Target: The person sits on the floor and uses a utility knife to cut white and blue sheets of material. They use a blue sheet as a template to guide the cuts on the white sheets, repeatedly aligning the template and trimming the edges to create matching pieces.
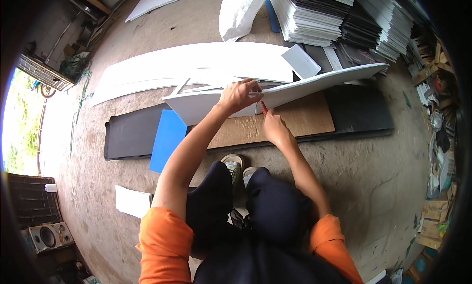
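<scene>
A long white board (314, 84) stands on edge in front of me, split or creased near its middle where its two parts meet at an angle. My left hand (239, 96) pinches the upper edge of the board beside that line. In my right hand (277, 128) is a red-handled cutter (264, 108), closed in my fist with its tip end at the line; the blade is too small to make out. Under both hands lies a brown board (300, 118) on a long black slab (366, 109). A blue sheet (167, 142) rests across the slab, left of my hands.
Large white sheets (196, 58) lie on the floor beyond the board. Tall stacks of white and black sheets (309, 18) rise at the far right, next to a white sack (241, 14). White pieces (132, 200) lie near my left leg. A speaker (49, 236) stands at the left.
</scene>
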`<action>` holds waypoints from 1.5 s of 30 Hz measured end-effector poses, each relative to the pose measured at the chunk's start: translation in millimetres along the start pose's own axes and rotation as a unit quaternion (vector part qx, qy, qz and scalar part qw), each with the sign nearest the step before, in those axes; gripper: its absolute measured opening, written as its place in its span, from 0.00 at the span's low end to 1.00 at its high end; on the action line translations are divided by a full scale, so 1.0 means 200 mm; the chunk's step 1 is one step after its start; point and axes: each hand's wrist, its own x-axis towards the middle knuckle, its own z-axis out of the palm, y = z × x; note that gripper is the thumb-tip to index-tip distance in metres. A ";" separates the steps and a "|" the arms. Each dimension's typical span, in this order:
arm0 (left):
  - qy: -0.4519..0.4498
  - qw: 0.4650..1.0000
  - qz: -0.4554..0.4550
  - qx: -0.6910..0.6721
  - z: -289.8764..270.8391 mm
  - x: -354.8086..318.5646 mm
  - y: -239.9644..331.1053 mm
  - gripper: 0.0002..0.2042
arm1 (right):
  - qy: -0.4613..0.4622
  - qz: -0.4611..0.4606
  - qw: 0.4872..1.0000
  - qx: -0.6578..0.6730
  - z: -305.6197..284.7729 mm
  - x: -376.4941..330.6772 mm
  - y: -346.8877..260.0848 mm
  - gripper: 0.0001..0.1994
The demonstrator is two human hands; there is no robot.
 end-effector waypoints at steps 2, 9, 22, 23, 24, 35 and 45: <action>0.019 0.999 0.035 -0.003 0.00 -0.01 -0.01 0.12 | -0.018 0.015 1.000 -0.001 0.01 0.03 -0.01 0.12; -0.010 0.997 0.005 0.073 0.02 0.01 -0.01 0.14 | -0.018 0.020 1.000 0.001 0.01 0.08 -0.02 0.12; -0.026 0.993 0.033 0.115 0.04 0.01 -0.02 0.14 | -0.002 0.012 1.000 0.012 0.05 0.10 0.01 0.12; -0.034 0.992 0.031 0.115 0.04 0.01 -0.03 0.14 | 0.001 0.008 1.000 0.020 0.06 0.10 0.00 0.13; -0.029 0.992 0.030 0.117 0.04 0.01 -0.03 0.14 | -0.005 0.011 1.000 0.010 0.06 0.11 0.00 0.12; -0.045 0.989 -0.028 0.138 0.06 0.03 -0.02 0.15 | -0.040 0.040 0.998 0.008 0.03 0.05 -0.02 0.13; -0.074 0.987 -0.014 0.143 0.08 0.06 -0.04 0.16 | 0.009 -0.009 1.000 -0.004 0.17 0.17 0.06 0.11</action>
